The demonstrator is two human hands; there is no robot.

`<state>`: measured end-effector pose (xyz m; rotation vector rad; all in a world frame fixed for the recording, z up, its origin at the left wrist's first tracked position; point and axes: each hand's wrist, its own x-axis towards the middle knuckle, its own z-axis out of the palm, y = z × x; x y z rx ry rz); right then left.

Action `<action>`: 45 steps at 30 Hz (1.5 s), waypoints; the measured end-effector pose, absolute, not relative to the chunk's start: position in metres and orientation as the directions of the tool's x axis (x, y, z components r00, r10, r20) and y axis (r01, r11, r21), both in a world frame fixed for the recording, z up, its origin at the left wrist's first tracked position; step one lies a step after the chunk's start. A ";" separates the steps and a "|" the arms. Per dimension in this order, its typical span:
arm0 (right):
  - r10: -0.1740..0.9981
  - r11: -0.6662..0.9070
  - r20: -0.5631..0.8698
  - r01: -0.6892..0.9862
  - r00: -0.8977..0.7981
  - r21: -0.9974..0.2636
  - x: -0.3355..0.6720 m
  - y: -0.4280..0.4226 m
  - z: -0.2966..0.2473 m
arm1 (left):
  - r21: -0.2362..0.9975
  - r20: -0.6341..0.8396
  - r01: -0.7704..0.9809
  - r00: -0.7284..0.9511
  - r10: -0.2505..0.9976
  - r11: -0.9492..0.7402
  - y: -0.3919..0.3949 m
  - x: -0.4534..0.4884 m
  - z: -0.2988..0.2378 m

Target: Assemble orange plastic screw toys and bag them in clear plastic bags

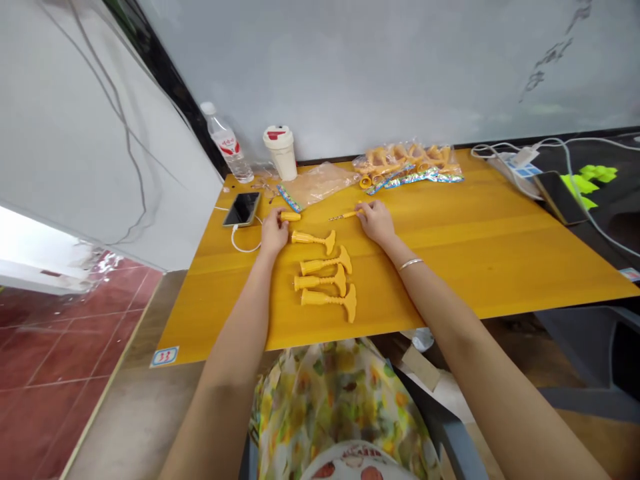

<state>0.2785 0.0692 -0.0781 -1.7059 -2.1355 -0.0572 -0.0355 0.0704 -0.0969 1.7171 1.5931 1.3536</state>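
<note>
My left hand point(274, 231) rests on the yellow wooden table point(475, 253) with its fingers closed on a short yellow plastic cap piece point(291, 216). My right hand point(376, 220) pinches the end of a thin yellow rod point(344, 216) that lies on the table. Between and below the hands lie several yellow trumpet-shaped toy pieces point(325, 280) in a column, their flared ends to the right.
A phone point(242, 209) with a white cable lies left of my hand. At the back stand a water bottle point(227, 143), a white cup point(281, 152), an empty clear bag point(320, 183) and a bag of yellow parts point(407, 162). A power strip point(517, 167) and green pieces point(590, 179) sit right.
</note>
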 end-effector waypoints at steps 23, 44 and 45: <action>0.867 0.320 0.446 0.934 -0.221 -0.160 0.260 0.042 -0.045 | 0.900 0.394 0.216 -0.032 0.918 -0.379 0.040 -0.014 -0.076; 0.838 0.531 0.407 0.717 -0.364 -0.451 0.248 0.028 -0.037 | 0.929 0.355 0.090 0.052 0.933 -0.358 0.035 -0.021 -0.061; 0.881 0.469 0.355 0.682 -0.314 -0.561 0.245 0.026 -0.035 | 0.925 0.366 0.083 0.059 0.929 -0.370 0.034 -0.020 -0.061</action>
